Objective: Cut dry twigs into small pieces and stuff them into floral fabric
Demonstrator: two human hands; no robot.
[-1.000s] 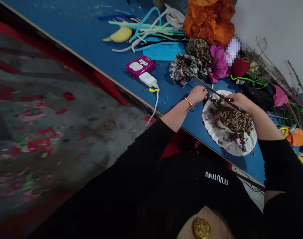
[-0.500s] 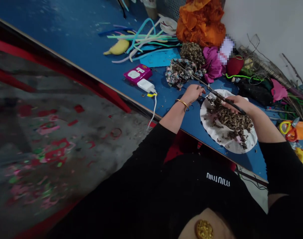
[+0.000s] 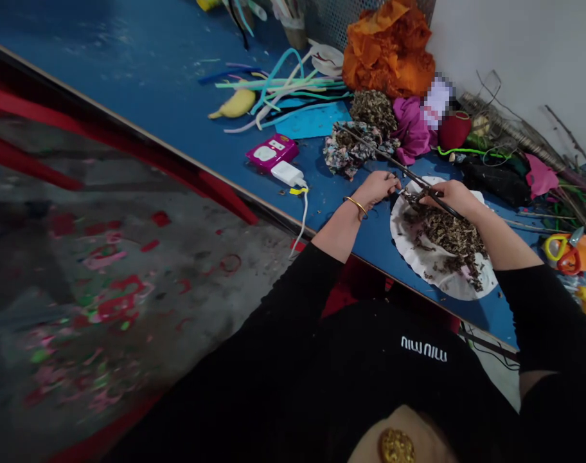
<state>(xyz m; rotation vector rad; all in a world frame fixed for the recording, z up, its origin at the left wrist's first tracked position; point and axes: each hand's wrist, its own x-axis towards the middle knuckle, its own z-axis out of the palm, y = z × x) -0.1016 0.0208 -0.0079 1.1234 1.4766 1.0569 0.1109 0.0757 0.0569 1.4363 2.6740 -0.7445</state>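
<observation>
My right hand (image 3: 454,198) is closed round the dark handle of a long thin tool (image 3: 408,172), which looks like tweezers or scissors; its tip reaches up and left over a patterned cloth bundle (image 3: 341,151). Under that hand lies a round white plate (image 3: 408,247) with a frilled edge, heaped with brown dried shreds (image 3: 450,235). My left hand (image 3: 377,188), with a gold bangle at the wrist, is pinched at the plate's upper left edge. What its fingertips hold is too small to make out.
On the blue table (image 3: 143,77) lie a yellow banana-shaped object (image 3: 238,103), pipe cleaners (image 3: 293,83), a magenta device (image 3: 272,153) and a white plug (image 3: 287,172). Orange crumpled material (image 3: 389,51) stands behind. Twigs (image 3: 514,128) and scissors (image 3: 563,251) are at the right.
The view has shifted slightly, so the table items appear a little lower and further right. My right hand has moved slightly left, closer to my left hand, with the tool still in it.
</observation>
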